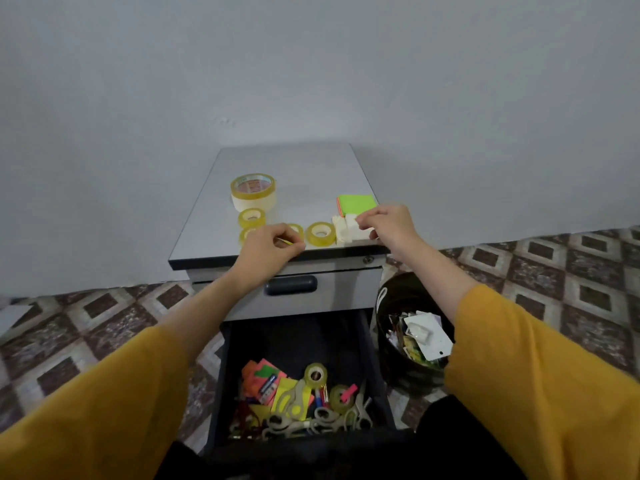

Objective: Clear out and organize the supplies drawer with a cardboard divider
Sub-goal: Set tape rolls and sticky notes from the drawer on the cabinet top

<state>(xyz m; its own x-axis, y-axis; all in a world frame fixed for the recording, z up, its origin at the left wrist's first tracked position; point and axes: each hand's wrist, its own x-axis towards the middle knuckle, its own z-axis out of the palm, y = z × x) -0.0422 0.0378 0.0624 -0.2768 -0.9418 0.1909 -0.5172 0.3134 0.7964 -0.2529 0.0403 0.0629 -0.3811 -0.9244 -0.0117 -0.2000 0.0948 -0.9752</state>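
Paper pads are light and soft; right hand pinches their edge, left hand pinches a thin yellow thing.

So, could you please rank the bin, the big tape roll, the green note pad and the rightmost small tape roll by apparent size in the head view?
1. bin, though it is nearer the camera
2. big tape roll and green note pad: too alike to rank
3. small tape roll
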